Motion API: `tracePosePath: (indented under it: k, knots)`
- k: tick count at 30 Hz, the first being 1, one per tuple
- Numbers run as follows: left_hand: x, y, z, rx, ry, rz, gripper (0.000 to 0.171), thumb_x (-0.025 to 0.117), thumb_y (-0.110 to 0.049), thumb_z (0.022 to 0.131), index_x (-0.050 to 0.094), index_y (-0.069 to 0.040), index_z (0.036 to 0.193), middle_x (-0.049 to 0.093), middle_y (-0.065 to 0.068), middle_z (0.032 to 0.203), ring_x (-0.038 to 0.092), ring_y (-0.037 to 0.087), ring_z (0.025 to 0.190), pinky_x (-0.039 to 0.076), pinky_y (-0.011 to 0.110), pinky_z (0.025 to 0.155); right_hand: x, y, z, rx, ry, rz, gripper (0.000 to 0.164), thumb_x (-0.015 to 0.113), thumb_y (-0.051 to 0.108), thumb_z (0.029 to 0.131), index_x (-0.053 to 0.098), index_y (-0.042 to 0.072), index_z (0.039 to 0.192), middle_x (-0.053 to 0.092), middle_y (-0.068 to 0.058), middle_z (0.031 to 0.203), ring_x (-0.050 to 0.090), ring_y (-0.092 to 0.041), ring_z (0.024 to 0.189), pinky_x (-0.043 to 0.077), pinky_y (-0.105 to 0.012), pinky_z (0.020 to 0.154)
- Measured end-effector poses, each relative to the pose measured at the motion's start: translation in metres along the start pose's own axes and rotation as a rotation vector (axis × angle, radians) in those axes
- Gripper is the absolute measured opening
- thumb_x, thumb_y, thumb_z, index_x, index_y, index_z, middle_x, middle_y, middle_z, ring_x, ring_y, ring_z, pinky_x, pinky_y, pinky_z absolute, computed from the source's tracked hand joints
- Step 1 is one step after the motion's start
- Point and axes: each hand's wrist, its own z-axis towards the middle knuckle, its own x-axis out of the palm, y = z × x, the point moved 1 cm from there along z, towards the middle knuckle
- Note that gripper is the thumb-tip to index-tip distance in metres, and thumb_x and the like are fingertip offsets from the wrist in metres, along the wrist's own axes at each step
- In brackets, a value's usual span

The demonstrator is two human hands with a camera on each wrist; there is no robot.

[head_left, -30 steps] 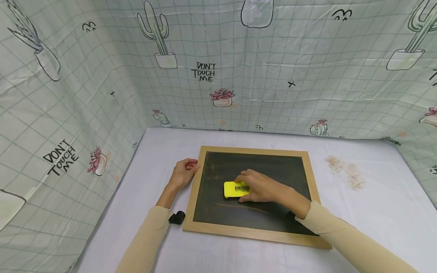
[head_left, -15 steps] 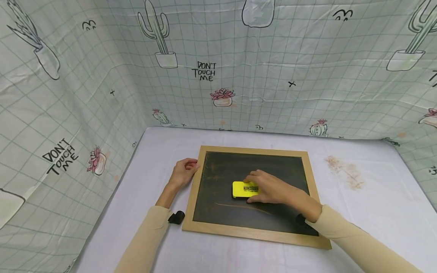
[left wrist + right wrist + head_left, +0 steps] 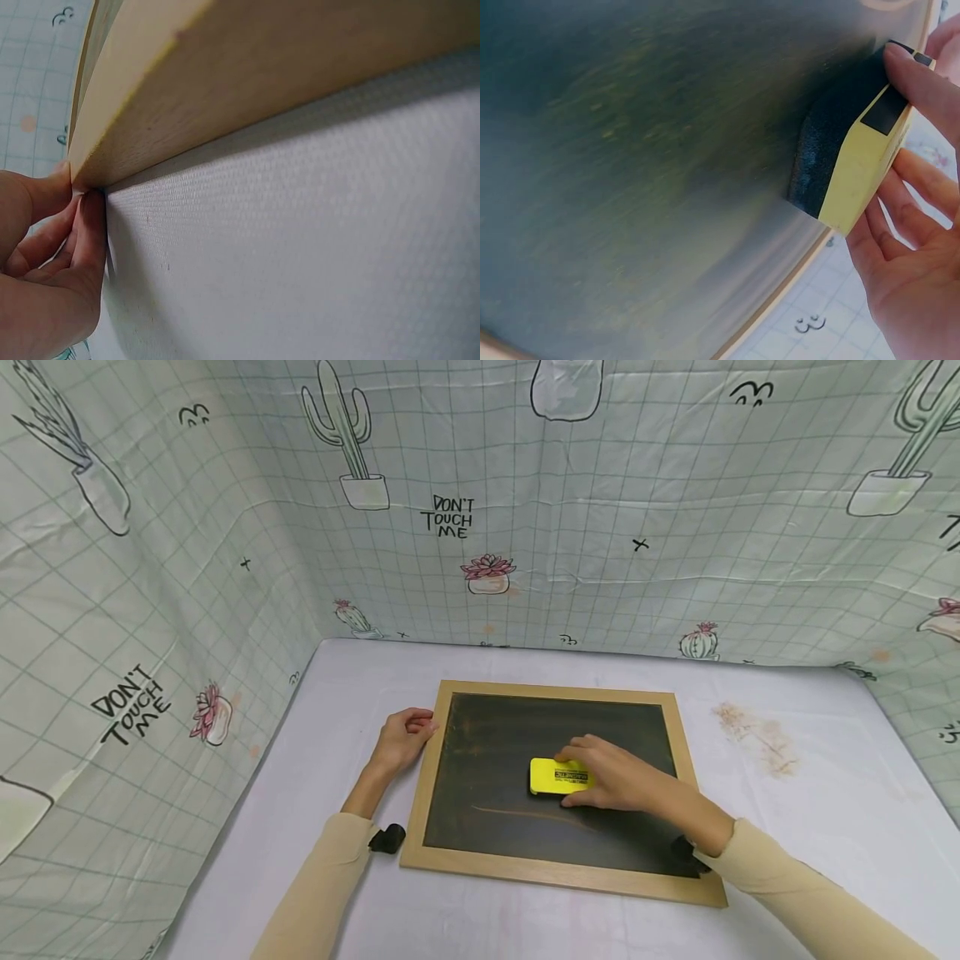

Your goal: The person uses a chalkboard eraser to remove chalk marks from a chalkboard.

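Note:
A chalkboard [image 3: 495, 731] in a light wooden frame lies flat on the white-covered table. On its dark face sits a yellow block eraser [image 3: 546, 777] with a black felt underside. My right hand [image 3: 618, 777] grips the eraser's right end, thumb on one long side and fingers on the other; the right wrist view shows its felt against the board. A thin, pale brown streak runs across the board below the eraser. My left hand [image 3: 403, 739] holds the frame's left edge. In the left wrist view its thumb and curled fingertips meet the wooden frame [image 3: 247, 97].
Brownish smudges [image 3: 761, 739] mark the tablecloth right of the board. Fabric [image 3: 570, 510] printed with cacti and a grid hangs behind and to the left. A black wrist device [image 3: 387, 838] sits at my left cuff, close to the frame.
My right hand has slid the eraser steadily rightward across the board, from left of its middle to about the middle. The left hand and the board stay in place.

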Motion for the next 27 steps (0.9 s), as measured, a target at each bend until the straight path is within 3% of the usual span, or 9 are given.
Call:
tracePosePath:
  k: [9,18,27]
  knots:
    - [0.000,-0.001,0.000,-0.002,-0.005,0.003,0.026,0.069,-0.004,0.098,0.067,0.010,0.119,0.069,0.020,0.103,0.064,0.027,0.091,0.048,0.024,0.076,-0.005,-0.008,-0.016,0.012,-0.026,-0.002,0.054,0.090,0.031,0.081,0.071,0.001,0.120,0.066,-0.007,0.110,0.054,-0.015,0.089,0.052,-0.036,0.079]
    - [0.000,-0.002,-0.001,-0.013,0.001,0.014,0.028,0.068,-0.006,0.099,0.066,0.010,0.123,0.068,0.021,0.108,0.064,0.030,0.096,0.051,0.036,0.084,-0.011,-0.015,-0.031,0.035,-0.045,-0.001,0.053,0.090,0.032,0.080,0.071,0.002,0.119,0.065,-0.004,0.106,0.052,-0.014,0.086,0.050,-0.034,0.075]
    - [0.000,-0.001,-0.001,-0.012,0.008,0.010,0.028,0.067,-0.005,0.100,0.065,0.010,0.123,0.068,0.021,0.108,0.063,0.029,0.096,0.050,0.033,0.083,-0.014,-0.020,-0.047,0.071,-0.070,0.006,0.053,0.091,0.033,0.079,0.072,0.003,0.119,0.065,-0.004,0.106,0.052,-0.014,0.087,0.049,-0.033,0.073]
